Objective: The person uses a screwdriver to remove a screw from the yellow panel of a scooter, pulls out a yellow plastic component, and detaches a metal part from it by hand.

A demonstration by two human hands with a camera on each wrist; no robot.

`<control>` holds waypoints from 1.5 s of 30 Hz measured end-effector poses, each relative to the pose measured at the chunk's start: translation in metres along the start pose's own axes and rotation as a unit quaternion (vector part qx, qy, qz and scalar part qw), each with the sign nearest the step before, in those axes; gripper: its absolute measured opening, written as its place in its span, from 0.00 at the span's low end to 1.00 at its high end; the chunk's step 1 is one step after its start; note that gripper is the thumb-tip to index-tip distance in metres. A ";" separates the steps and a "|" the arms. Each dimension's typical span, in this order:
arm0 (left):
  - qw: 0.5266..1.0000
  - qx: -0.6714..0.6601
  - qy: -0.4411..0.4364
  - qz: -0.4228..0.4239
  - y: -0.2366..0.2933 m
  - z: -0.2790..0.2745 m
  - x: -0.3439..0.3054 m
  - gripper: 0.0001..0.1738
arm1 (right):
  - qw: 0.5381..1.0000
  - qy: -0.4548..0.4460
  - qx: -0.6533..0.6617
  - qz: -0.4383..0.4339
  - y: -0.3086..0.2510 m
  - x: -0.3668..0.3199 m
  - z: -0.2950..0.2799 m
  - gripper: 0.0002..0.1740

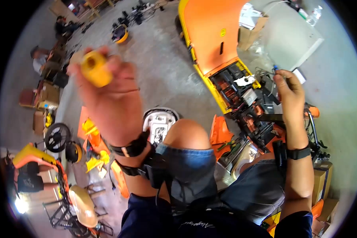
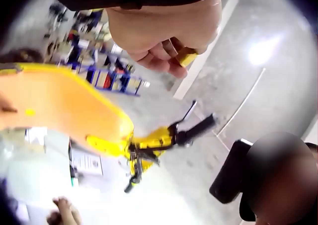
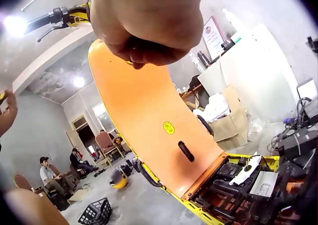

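My left hand (image 1: 111, 87) is raised at the left of the head view, palm side up. Its fingers and thumb hold a short yellow cylinder-like piece (image 1: 96, 72) with a dark hole in one end. Only a small part of the yellow piece (image 2: 188, 59) shows in the left wrist view, by the curled fingers. My right hand (image 1: 291, 93) is lifted beside the opened scooter, thumb against curled fingers. I cannot tell whether anything is between those fingertips. In the right wrist view, the right hand (image 3: 149, 26) overlaps the scooter's orange front panel (image 3: 134, 101).
Below the panel, the yellow-edged compartment (image 1: 226, 91) holds black parts and wiring. Orange body pieces (image 1: 220, 131) and hand tools lie by my knees. A white-rimmed part (image 1: 160, 119) is on the floor. Boxes, a wheel (image 1: 57, 137) and seated people are at the left.
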State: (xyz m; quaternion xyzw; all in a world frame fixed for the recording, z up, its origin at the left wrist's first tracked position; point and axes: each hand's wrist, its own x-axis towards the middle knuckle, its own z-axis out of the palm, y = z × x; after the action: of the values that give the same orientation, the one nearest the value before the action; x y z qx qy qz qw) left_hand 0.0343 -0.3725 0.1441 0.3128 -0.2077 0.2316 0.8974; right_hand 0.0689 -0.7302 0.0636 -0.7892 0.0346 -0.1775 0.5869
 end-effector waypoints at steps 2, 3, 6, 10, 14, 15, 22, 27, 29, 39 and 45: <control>0.999 0.047 0.015 0.018 0.031 -0.042 -0.010 0.20 | 1.000 0.013 0.000 0.010 -0.002 -0.002 0.005 0.11; 0.996 0.080 0.020 0.031 0.038 -0.063 -0.019 0.23 | 1.000 0.008 0.004 0.010 0.002 -0.002 0.005 0.11; 0.950 0.218 0.209 -0.081 0.026 -0.134 -0.055 0.19 | 1.000 -0.012 -0.004 0.012 0.000 -0.006 0.016 0.10; 0.858 0.240 0.398 -0.221 0.021 -0.230 -0.129 0.21 | 0.999 -0.029 -0.011 0.014 -0.002 -0.013 0.032 0.10; 0.847 0.162 0.447 -0.238 0.016 -0.292 -0.191 0.19 | 0.998 -0.053 -0.039 0.000 0.003 -0.020 0.040 0.11; 0.838 0.176 0.449 -0.256 0.013 -0.294 -0.194 0.18 | 0.997 -0.060 -0.043 0.004 0.004 -0.022 0.041 0.11; 0.839 0.177 0.422 -0.294 -0.011 -0.324 -0.187 0.17 | 0.998 -0.051 0.005 0.037 0.003 -0.029 0.045 0.12; 0.755 0.349 0.395 -0.390 -0.029 -0.376 -0.233 0.17 | 0.998 -0.041 0.013 0.037 0.001 -0.035 0.039 0.11; 0.753 0.382 0.355 -0.402 -0.034 -0.419 -0.280 0.16 | 0.998 -0.046 0.010 0.034 0.003 -0.035 0.035 0.10; 0.679 0.513 0.337 -0.402 -0.030 -0.439 -0.342 0.24 | 0.998 -0.038 0.016 0.043 -0.003 -0.033 0.035 0.09; 0.643 0.599 0.287 -0.382 -0.040 -0.437 -0.353 0.22 | 0.998 -0.052 -0.002 0.022 -0.004 -0.041 0.041 0.07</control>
State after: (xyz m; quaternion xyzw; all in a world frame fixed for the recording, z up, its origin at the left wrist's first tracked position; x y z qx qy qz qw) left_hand -0.1287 -0.2140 -0.3704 0.7514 0.3824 0.0201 0.5374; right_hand 0.0434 -0.6809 0.0479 -0.7977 0.0217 -0.1237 0.5898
